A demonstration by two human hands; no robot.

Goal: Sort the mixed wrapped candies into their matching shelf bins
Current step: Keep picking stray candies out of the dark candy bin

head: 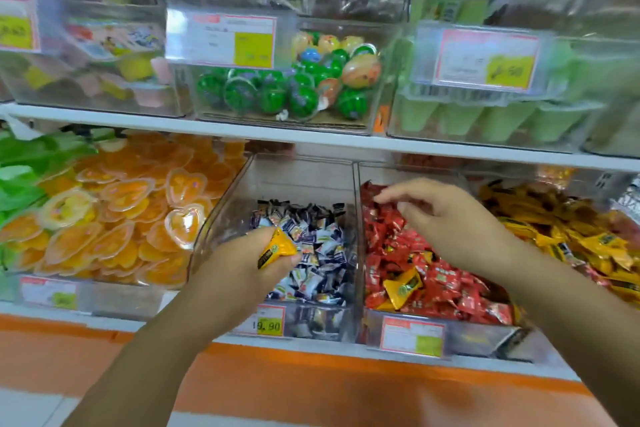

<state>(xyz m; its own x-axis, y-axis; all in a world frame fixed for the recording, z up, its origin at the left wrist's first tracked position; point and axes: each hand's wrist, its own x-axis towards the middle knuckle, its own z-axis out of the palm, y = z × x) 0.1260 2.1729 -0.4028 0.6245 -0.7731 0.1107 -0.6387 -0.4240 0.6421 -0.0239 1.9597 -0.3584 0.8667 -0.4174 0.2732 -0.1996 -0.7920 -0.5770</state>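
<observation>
Only the person's two arms show, and both are bare along their whole visible length, the left forearm (166,350) entering at the near left edge of the view and the right forearm (561,291) at the near right. The left hand (249,263) and the right hand (446,218) are likewise bare, with slender fingers (394,192), rounded knuckles and plain uncovered wrists. The nails are too blurred to describe.
</observation>
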